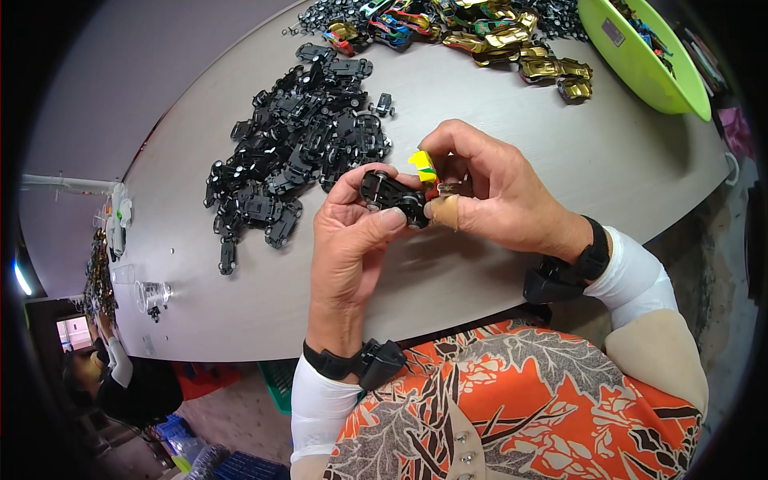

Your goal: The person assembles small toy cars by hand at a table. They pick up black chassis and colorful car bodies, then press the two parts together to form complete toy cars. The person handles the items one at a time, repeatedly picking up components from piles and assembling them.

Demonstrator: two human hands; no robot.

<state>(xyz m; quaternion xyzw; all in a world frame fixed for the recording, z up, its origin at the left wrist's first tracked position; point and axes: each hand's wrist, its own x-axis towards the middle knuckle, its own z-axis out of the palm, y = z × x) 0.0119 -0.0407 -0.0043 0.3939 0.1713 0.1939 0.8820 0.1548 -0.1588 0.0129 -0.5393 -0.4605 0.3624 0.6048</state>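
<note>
Orange fabric printed with grey leaves (520, 384) covered the torso of a person seated at work, white sleeves (324, 408) reaching toward wrists strapped with black bands (382, 364) bearing dark boxes. Beyond them, the left hand (348, 232) was closed in a pinch, thumb and fingers gripping a black plastic toy-car chassis (388, 192) tilted above the table. Beside it, the right hand (496, 184), half curled, had bent fingers closed on a small yellow piece marked with green (422, 166), its thumb, wrapped in tan tape (448, 211), at the chassis's end; whether piece and chassis were joined could not be told. Below spread a smooth grey table (224, 312), with a loose heap of black chassis (296, 136) ahead of the left hand and a clear plastic cup (150, 296) off left. Farther back lay shiny gold toy-car bodies (504, 36) near a lime-green plastic bowl (680, 88). Another person in dark clothing (144, 392) sat at far left.
</note>
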